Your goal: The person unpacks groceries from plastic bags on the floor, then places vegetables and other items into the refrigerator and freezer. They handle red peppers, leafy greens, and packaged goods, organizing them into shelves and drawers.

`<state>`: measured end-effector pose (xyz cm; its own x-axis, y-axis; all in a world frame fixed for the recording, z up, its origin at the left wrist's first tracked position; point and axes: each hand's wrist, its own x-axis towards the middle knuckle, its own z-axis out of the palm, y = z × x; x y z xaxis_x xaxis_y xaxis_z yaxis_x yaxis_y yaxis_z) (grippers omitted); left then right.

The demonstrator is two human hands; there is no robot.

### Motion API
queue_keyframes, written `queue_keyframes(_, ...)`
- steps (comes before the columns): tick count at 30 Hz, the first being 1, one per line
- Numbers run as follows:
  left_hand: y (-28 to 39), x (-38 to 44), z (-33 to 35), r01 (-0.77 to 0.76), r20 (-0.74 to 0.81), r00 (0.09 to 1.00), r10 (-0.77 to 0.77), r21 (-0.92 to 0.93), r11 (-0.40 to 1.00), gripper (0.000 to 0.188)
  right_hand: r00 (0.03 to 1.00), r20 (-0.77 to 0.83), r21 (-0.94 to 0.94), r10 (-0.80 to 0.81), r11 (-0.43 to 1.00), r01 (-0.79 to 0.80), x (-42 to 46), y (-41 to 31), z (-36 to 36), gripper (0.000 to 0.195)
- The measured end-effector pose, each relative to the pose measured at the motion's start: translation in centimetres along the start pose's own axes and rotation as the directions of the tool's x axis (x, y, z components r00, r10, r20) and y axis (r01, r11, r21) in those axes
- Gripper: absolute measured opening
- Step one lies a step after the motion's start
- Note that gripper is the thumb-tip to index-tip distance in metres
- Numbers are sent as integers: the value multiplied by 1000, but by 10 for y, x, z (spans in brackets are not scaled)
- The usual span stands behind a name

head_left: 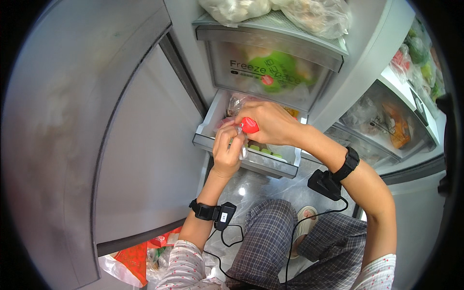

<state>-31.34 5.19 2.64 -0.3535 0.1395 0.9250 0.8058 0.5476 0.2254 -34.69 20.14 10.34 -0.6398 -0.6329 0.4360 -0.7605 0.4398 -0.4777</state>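
Note:
Both my hands meet over an open freezer drawer [253,167] in the lower part of the freezer. A small red object [249,125], whose kind I cannot tell, shows at my right hand [266,121], held beside its fingers. My left hand [227,146] grips a piece of clear plastic [243,146] just left of and below the red object. Inside the drawer, beneath the hands, lie a tray with light green pieces [266,150] and a clear plastic package [236,103]. My fingertips partly hide one another and the drawer's contents.
A closed freezer drawer [268,72] sits above, under a shelf with plastic bags [235,11]. The open freezer door [156,145] stands at the left. More drawers [388,119] are at the right. Bags [134,262] lie at the lower left. Cables [293,235] hang from my wrist devices.

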Motion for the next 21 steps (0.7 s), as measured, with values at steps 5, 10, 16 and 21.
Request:
queue_keyframes(5,6,16,-11,56,77,995,-64,92,994,16,977,-17,-103,215,971,-215,-11,0,-6,20)
queue_keyframes(10,2,21,-10,645,195,756,-624,-65,761,7,839,-128,-277,529,793,-543,-23,4,-13,18)
queue_keyframes(16,-53,9,11,651,306,572,-761,395,648,5,739,-146,-509,657,591,-626,-52,28,-6,10)
queue_keyframes(21,-81,5,37,450,365,516,-775,654,608,11,636,-104,-590,765,468,-658,-77,29,-9,13)
